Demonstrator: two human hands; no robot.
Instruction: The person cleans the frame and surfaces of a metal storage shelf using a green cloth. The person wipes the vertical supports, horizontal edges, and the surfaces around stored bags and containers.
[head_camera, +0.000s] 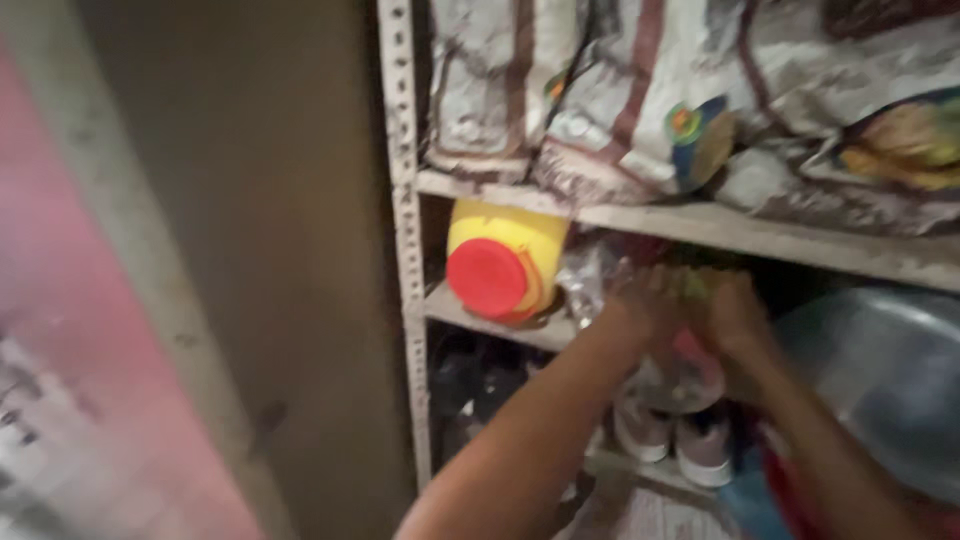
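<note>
Both my hands reach into the middle level of a metal shelf rack (405, 200). My left hand (645, 300) and my right hand (735, 310) are close together, fingers curled around a crinkled clear plastic bag (590, 275) and something greenish between them; motion blur hides the exact grip. A yellow jar with a red lid (495, 265) lies on its side on the shelf just left of my hands.
Large printed sacks (650, 90) fill the upper shelf. A big grey metal basin (880, 370) sits at the right. Shoes (675, 435) rest on a lower shelf under my hands. A brown wall (250, 250) stands at the left.
</note>
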